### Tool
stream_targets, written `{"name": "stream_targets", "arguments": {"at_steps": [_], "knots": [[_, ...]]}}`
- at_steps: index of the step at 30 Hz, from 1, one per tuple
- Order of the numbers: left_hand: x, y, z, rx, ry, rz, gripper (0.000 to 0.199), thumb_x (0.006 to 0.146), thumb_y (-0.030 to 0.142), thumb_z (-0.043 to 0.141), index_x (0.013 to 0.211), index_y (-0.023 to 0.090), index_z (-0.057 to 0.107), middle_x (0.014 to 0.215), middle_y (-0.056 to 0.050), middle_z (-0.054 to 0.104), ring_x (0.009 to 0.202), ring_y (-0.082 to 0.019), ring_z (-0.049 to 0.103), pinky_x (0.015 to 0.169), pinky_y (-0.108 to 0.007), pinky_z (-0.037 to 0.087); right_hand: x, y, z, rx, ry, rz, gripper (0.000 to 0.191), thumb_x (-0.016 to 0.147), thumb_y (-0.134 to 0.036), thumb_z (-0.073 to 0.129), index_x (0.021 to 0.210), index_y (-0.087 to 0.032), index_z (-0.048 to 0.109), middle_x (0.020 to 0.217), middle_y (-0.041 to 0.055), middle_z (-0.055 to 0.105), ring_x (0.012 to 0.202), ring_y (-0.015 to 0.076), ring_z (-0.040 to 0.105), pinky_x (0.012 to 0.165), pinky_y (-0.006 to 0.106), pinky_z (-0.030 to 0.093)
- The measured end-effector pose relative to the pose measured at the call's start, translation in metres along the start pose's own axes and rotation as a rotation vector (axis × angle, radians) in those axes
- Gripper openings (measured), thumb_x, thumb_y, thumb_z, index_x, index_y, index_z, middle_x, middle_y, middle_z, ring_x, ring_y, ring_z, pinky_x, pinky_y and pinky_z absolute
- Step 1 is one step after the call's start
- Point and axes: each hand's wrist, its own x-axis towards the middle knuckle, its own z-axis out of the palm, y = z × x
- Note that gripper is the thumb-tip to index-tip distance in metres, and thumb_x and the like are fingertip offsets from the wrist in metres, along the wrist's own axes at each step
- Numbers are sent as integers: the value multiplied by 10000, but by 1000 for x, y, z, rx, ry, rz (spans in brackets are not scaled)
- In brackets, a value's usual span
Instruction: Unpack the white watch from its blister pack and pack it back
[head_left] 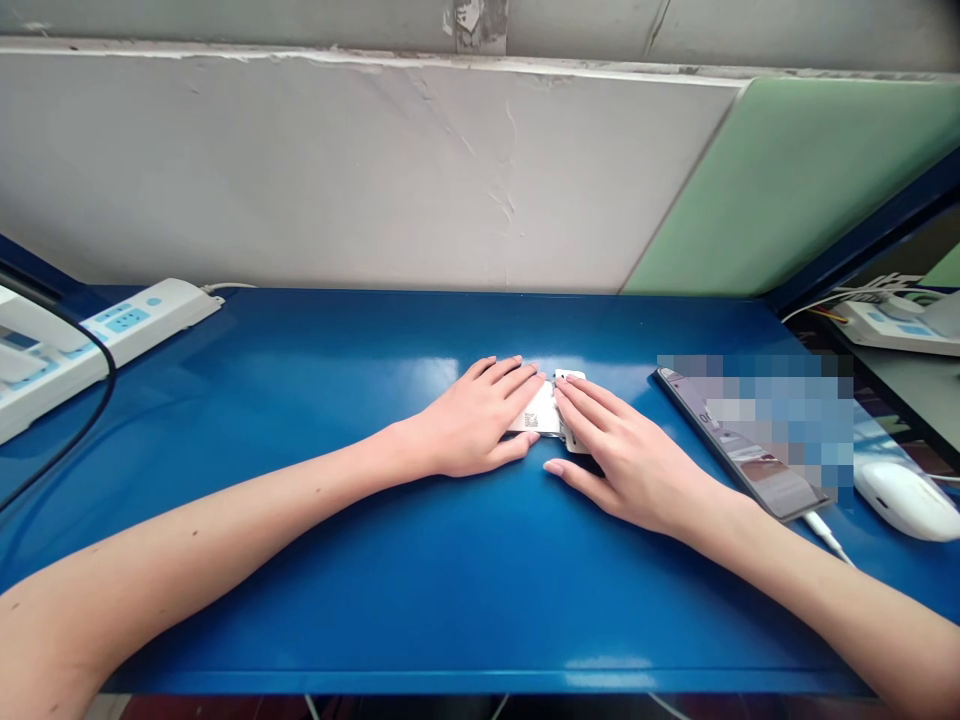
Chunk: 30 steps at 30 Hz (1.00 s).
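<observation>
**White QR-coded block (544, 415) lying flat under the left hand, right fingers resting next to it**

One block, on the blue desk (390, 580), directly under and just right of the left hand's (480, 418) fingers. One QR code is showing beside the left thumb; any smaller print is too fine to read. Left fingers are spreading over the block, thumb lying along its near edge; cannot tell if they are grasping or only pressing. One white flat piece (576, 443) is sitting at the block's right end, partly hidden by the right hand (626, 455). Right fingertips are resting on that piece, thumb standing apart from it, so no pinch is closing there.

Right of the right hand: one phone (720, 420), lying at a slant, screen lit and partly pixelated, its text not legible. One white cable (827, 535) is running from the phone's near end. One white mouse (911, 500) is sitting beyond the phone. Two power strips in total: one (161, 318) is lying well left of the left hand, one (892, 325) far right, beyond the phone. No brand is readable. One black cable (111, 375) is curving over the left strip.
</observation>
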Motion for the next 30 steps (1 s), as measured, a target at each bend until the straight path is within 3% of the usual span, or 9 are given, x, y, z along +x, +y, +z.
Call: {"name": "stream_targets", "arguments": {"at_steps": [7,15,18,21,26,30], "knots": [[0,-1,0,-33,4,-1,609,1013,459,409,1500,95,392,1565,-190,398,1468,-341,335,1192,-521,253,1,11,-1,206,-13,17,679,931,-448,609,1479,-79,450,1515,223,482,1460,377,361,1134,568,436],[1,0,-2,-42,12,15,585,1011,440,423,1485,99,413,1577,-185,379,1457,-352,344,1184,-537,262,11,1,-2,77,45,-51,567,927,-427,613,1288,10,619,1535,256,438,1491,381,299,1164,524,415],[0,0,0,-40,10,9,607,1006,440,433,1495,82,397,1570,-193,386,1457,-359,341,1187,-535,257,9,0,1,82,74,0,575,937,-427,601,1313,8,605,1515,256,467,1473,374,345,1153,528,426],[-1,0,2,-37,6,-2,613,1023,457,400,1499,70,385,1572,-197,383,1468,-360,323,1195,-530,246,5,9,4,174,75,84,482,971,-415,553,1304,-76,636,1478,218,529,1442,339,414,1130,530,449],[-1,-2,4,-60,14,-6,582,1044,444,368,1496,76,380,1564,-190,398,1468,-347,333,1202,-515,248,0,25,7,222,8,129,442,1038,-320,415,1430,-163,544,1499,159,526,1458,307,394,1144,562,416],[-1,-3,4,-131,72,0,519,1046,401,375,1453,84,428,1502,-194,478,1443,-329,384,1185,-502,302,-1,31,5,232,75,81,455,1032,-232,383,1471,-181,491,1497,144,533,1443,302,418,1148,561,415]]}}
